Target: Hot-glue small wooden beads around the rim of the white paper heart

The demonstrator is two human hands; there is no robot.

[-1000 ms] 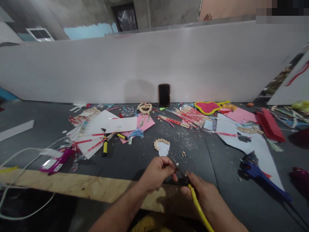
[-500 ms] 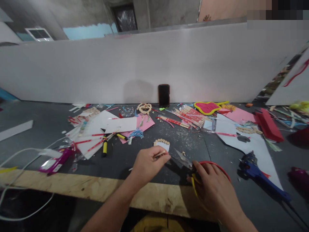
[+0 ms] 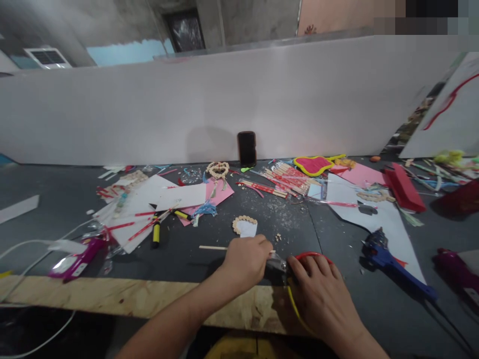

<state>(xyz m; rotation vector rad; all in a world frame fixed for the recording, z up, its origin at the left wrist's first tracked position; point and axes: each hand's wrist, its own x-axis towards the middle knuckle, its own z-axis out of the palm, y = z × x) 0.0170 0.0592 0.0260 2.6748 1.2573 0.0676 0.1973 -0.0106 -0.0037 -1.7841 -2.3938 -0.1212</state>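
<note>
My left hand point(image 3: 245, 262) is closed around a thin wooden stick point(image 3: 213, 248), which juts out to the left. The stick's short right end lies at the blades of a pair of scissors point(image 3: 277, 262). My right hand point(image 3: 324, 291) grips these scissors by their red and yellow handles, partly hidden under the palm. Just beyond my left hand, an arc of small wooden slices point(image 3: 236, 224) borders a piece of white paper point(image 3: 248, 229). A few loose cut bits point(image 3: 278, 237) are on the dark table point(image 3: 284, 219) nearby.
A blue glue gun point(image 3: 392, 264) lies at right, a purple one point(image 3: 80, 259) at left. Bundled sticks point(image 3: 284, 177), a beaded heart point(image 3: 217, 170) and a leaning phone point(image 3: 247, 148) are farther back. White papers point(image 3: 149, 189) and a yellow-handled tool point(image 3: 156, 232) sit left.
My left hand has turned over and moved slightly right and down, bringing the stick to the scissors' blades. The blades, apart before, are now close around its end. The view has shifted slightly.
</note>
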